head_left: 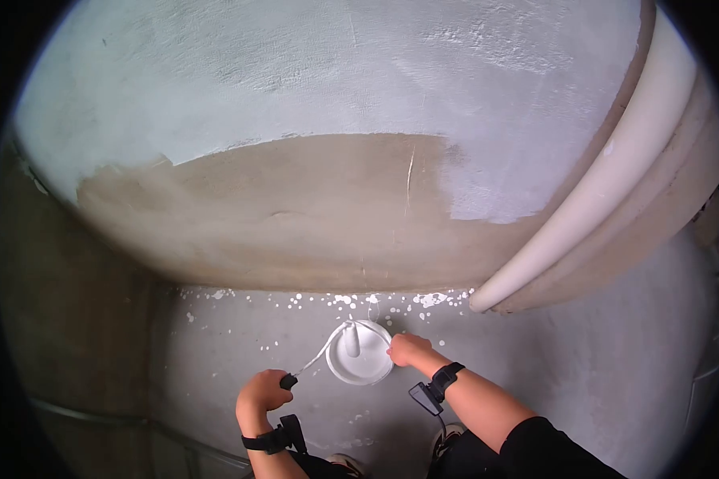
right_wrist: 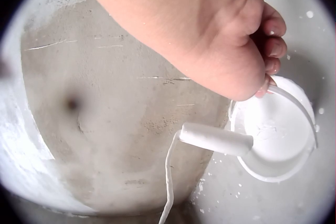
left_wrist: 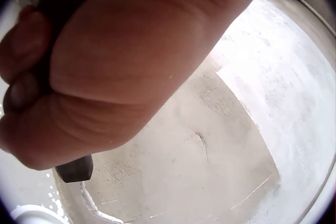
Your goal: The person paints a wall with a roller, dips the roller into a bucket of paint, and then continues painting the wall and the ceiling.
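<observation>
My left hand (head_left: 262,391) grips the black handle (head_left: 288,382) of a paint roller, fingers curled round it in the left wrist view. The roller's thin frame, coated white, reaches right to a white sleeve (head_left: 352,341), which is over the bucket in the head view. That white bucket (head_left: 332,363) stands on the floor with white paint inside. At its right side, my right hand (head_left: 410,350) holds the bucket's curved carrying handle (right_wrist: 295,100) with curled fingers. Seen from the right wrist, the sleeve (right_wrist: 215,139) overlaps the bucket's near rim.
Ahead rises a wall (head_left: 295,215), bare brown-grey low down and painted white above. A thick pale pipe (head_left: 591,191) runs down it on the right to the floor. White paint spots (head_left: 343,300) dot the grey floor along its base. My shoes are below the bucket.
</observation>
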`<state>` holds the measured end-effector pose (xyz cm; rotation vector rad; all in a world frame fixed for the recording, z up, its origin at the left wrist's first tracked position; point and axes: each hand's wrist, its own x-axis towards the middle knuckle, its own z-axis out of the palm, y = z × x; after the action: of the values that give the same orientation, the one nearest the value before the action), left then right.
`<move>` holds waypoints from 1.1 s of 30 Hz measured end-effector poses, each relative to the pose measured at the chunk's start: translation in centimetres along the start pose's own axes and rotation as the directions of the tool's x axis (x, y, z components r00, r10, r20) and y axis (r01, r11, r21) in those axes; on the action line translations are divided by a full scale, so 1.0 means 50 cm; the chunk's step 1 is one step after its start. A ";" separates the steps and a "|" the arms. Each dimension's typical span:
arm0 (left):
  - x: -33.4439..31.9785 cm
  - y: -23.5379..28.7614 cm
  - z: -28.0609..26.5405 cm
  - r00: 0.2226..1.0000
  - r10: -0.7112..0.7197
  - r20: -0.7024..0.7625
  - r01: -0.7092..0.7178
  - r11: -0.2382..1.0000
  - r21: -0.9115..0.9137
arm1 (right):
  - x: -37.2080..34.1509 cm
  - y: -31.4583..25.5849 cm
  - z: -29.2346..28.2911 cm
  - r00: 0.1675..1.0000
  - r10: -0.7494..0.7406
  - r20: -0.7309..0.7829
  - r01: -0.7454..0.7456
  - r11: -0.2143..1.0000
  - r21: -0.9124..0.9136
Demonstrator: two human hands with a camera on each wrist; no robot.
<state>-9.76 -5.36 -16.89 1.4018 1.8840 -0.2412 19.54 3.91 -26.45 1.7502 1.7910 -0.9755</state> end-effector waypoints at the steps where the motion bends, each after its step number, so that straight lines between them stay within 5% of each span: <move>1: 0.003 -0.003 0.000 1.000 -0.006 0.005 0.006 1.000 -0.003 | -0.001 -0.002 -0.002 1.000 0.000 -0.006 0.000 1.000 -0.011; 13: 0.011 -0.017 0.012 0.998 0.044 -0.052 -0.042 0.998 0.038 | 0.034 0.030 0.029 0.991 -0.116 -0.068 0.119 0.992 0.043; 33: -0.027 0.018 0.004 0.989 0.013 -0.144 -0.022 0.998 -0.059 | -0.002 0.009 0.002 0.999 -0.049 0.019 0.049 0.998 -0.030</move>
<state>-8.72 -6.11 -15.87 1.4265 1.9778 -0.0753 19.98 3.76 -26.53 1.6809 1.8354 -0.9752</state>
